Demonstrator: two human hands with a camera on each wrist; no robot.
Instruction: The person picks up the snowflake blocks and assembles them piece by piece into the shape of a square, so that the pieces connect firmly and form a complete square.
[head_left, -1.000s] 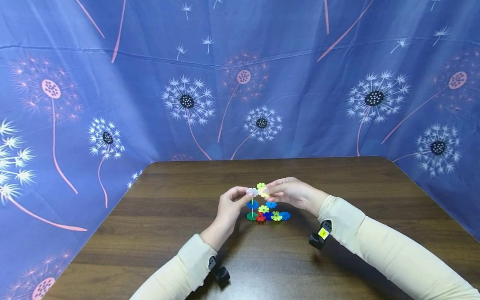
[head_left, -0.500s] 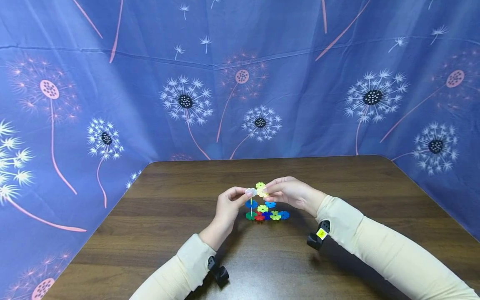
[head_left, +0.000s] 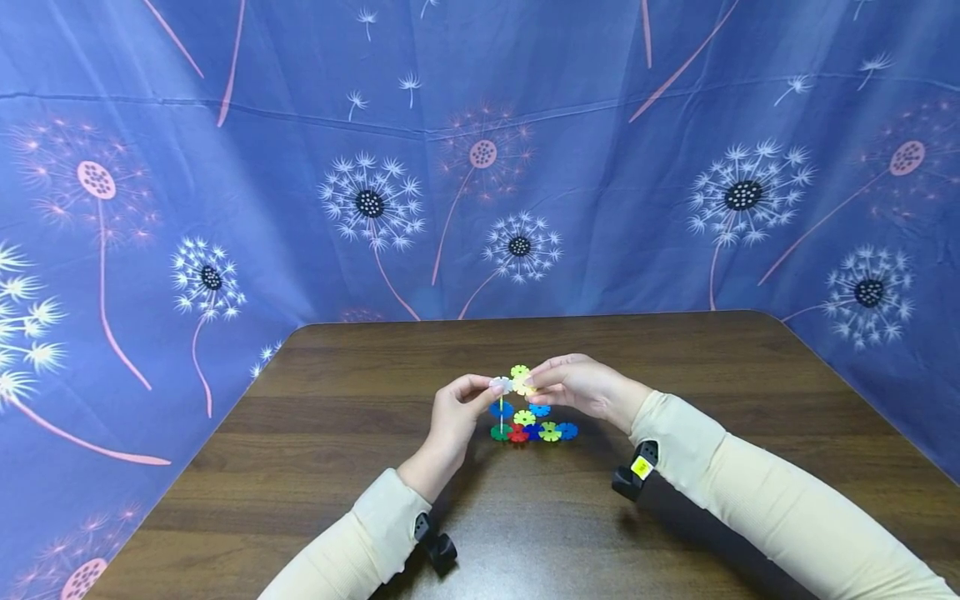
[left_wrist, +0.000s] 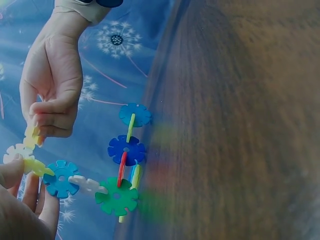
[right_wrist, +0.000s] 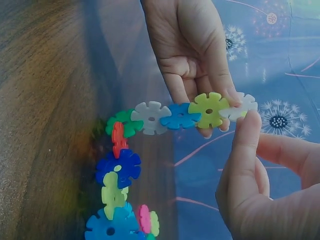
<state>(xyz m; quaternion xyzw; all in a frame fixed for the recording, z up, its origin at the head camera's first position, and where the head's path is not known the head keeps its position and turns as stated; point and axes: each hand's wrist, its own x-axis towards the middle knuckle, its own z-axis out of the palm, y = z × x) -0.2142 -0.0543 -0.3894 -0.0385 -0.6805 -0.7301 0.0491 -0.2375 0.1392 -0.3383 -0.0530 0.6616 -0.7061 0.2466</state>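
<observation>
1. Clock directions are as seen in the head view, centred on the upper white disc (right_wrist: 247, 105). The left hand (head_left: 456, 415) comes in from eight o'clock and pinches this flower-shaped disc between thumb and fingers.
2. The right hand (head_left: 588, 387), at three o'clock, pinches the pale yellow disc (head_left: 522, 385) beside it between thumb and fingers. The right thumb covers that meeting point in the right wrist view, so I cannot tell whether the two pieces are slotted together.
3. The top yellow disc (head_left: 519, 372) sits at two o'clock, touching the pinched yellow one.
4. A column of linked discs drops towards six o'clock: the column yellow disc (right_wrist: 209, 111), the column blue disc (right_wrist: 180, 119), the lower white disc (right_wrist: 151, 119) and the green disc (right_wrist: 122, 124).
5. From the green one, a low joined row runs towards three o'clock: the red disc (head_left: 517, 434), dark blue disc (head_left: 533, 432), yellow-green disc (head_left: 549, 432) and light blue disc (head_left: 567, 431).
6. The inner yellow disc (head_left: 524, 417) shows at five o'clock and the inner blue disc (head_left: 539, 410) at four, both above the row.
7. Below lies the brown table (head_left: 337, 417); towards twelve hangs the blue cloth (head_left: 600, 175) with dandelions.
</observation>
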